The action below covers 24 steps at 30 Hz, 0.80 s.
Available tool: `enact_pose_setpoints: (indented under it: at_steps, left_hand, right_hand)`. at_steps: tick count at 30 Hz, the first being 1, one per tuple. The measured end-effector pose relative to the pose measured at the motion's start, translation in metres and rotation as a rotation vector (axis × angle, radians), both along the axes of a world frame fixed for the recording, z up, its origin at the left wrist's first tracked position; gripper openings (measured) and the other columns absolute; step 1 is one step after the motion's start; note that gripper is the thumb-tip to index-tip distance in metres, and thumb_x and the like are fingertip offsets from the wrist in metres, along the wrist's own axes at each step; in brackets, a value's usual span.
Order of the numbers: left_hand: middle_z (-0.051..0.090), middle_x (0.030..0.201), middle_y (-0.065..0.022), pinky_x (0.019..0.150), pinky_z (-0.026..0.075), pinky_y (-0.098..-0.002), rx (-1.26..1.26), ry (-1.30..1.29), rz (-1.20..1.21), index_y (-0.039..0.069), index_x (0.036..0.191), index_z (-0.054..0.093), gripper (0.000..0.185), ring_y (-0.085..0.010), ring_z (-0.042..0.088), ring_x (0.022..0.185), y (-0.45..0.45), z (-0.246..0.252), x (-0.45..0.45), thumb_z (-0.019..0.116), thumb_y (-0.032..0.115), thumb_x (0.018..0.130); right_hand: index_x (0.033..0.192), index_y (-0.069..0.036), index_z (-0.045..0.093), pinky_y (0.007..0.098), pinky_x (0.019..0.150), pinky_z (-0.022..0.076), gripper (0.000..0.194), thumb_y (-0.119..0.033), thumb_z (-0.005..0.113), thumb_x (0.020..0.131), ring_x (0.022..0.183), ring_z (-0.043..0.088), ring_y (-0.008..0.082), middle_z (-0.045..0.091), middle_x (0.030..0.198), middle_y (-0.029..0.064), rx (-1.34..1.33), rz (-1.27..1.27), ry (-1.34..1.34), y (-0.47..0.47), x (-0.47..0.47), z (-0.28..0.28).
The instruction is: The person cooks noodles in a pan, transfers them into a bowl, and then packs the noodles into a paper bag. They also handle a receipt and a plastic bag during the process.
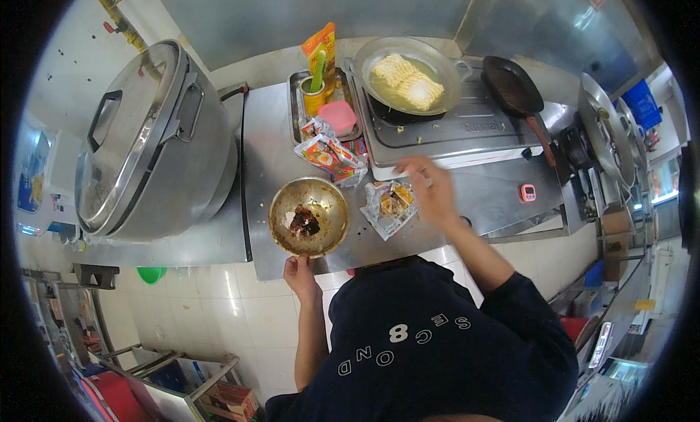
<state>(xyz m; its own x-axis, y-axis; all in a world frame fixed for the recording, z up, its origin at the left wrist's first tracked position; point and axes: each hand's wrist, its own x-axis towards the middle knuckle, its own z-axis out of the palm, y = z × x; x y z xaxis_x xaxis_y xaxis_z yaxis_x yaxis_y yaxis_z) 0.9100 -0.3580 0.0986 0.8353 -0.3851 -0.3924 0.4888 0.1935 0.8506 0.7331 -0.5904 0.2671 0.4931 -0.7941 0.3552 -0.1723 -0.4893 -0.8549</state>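
My left hand [302, 277] grips the near rim of a metal bowl [331, 201] that holds dark sauce and some white powder. My right hand [429, 189], blurred, is raised just right of an opened seasoning packet [388, 206] on the steel table; whether its fingers hold anything cannot be told. Torn noodle wrappers [328, 155] lie behind the bowl, against a metal tray [293, 102] with a pink container [337, 118], a yellow can [313, 97] and an orange bag [321, 45]. Noodle blocks [407, 80] sit in liquid in a two-handled wok [377, 102] on the stove.
A large lidded metal pot [191, 176] stands at the left. On the gas stove [476, 127] a dark grill pan [511, 86] rests, its handle jutting over the front edge. A pink timer [528, 193] lies on the table's right part. More pans stand at the far right.
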Motion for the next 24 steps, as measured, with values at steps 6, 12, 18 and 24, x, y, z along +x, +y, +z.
enact_pose_setpoints:
  at_steps: [6, 12, 18, 24]
  left_hand:
    - [0.058, 0.080, -0.0032, 0.067, 0.047, -0.0225, 0.101, -0.092, -0.085, 0.005, 0.081, 0.051, 0.010, -0.0093, 0.055, 0.073, 0.009, 0.026, -0.011, 0.059, 0.001, 0.085]
    - [0.058, 0.077, -0.0031, 0.067, 0.048, -0.0232, 0.012, -0.037, 0.013, 0.005, 0.078, 0.051, 0.011, -0.0093, 0.055, 0.069, -0.011, 0.040, -0.050, 0.058, 0.000, 0.085]
    - [0.061, 0.080, -0.0053, 0.072, 0.052, -0.0255, 0.063, -0.048, 0.115, 0.004, 0.080, 0.053, 0.009, -0.0117, 0.060, 0.072, -0.037, 0.048, -0.115, 0.059, 0.001, 0.086]
    - [0.062, 0.083, -0.0061, 0.076, 0.052, -0.0295, 0.030, -0.026, 0.161, 0.005, 0.082, 0.053, 0.008, -0.0126, 0.059, 0.077, -0.072, 0.053, -0.182, 0.058, 0.001, 0.086]
  right_hand:
    - [0.100, -0.002, 0.065, 0.0336, 0.080, 0.0485, 0.021, -0.019, 0.057, 0.093, 0.087, 0.065, 0.0242, 0.068, 0.089, 0.0133, -0.456, -0.248, 0.097, -0.126, -0.039, 0.080]
    - [0.102, -0.004, 0.064, 0.0406, 0.080, 0.0475, 0.023, -0.022, 0.053, 0.094, 0.093, 0.060, 0.0343, 0.064, 0.095, 0.0167, -0.553, -0.076, 0.462, -0.213, -0.032, 0.044]
    - [0.104, -0.005, 0.063, 0.0449, 0.082, 0.0451, 0.023, -0.021, 0.050, 0.094, 0.091, 0.059, 0.0355, 0.062, 0.094, 0.0167, -0.599, -0.004, 0.417, -0.254, -0.037, 0.041]
    - [0.104, -0.003, 0.062, 0.0436, 0.082, 0.0447, 0.026, -0.024, 0.048, 0.095, 0.092, 0.058, 0.0349, 0.061, 0.094, 0.0168, -0.538, 0.181, 0.428, -0.286, -0.036, 0.036]
